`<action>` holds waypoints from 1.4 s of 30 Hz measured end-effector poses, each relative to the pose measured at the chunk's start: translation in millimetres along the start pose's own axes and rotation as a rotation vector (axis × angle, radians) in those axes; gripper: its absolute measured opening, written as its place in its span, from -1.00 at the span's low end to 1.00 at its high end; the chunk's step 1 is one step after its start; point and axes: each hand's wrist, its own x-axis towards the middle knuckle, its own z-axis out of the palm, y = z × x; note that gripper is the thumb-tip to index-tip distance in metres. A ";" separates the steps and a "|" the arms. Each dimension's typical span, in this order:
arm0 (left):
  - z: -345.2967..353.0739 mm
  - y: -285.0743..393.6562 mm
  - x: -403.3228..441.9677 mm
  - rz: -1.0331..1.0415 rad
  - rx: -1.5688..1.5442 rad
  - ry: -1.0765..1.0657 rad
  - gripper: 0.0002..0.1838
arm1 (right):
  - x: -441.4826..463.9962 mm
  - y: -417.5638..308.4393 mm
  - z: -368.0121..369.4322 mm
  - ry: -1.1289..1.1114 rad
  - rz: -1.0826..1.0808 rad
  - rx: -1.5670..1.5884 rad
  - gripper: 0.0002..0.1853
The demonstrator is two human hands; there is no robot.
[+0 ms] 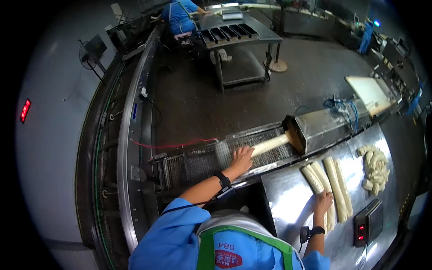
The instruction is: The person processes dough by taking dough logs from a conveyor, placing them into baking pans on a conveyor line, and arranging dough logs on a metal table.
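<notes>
On the mesh conveyor (193,165), my left hand (242,158) is closed round the near end of a long pale dough roll (270,145). The roll's far end lies at the mouth of a metal machine housing (321,128). Over the steel table, my right hand (323,202) rests on one of several long dough rolls (338,189) lying side by side. Its fingers are bent against the dough; whether they grip it is hard to tell. A heap of short dough pieces (375,168) lies on the table's right part.
A digital scale (369,222) stands on the steel table (288,198) at the right. A metal rail (130,157) runs along the left. Farther back, a co-worker (177,18) sits beside a table with black trays (228,33); another person (366,37) stands far right.
</notes>
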 end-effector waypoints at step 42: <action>-17.4 132.6 -19.4 0.452 -0.617 -0.758 -0.45 | -35.6 67.1 -16.6 -0.794 0.197 0.961 -0.61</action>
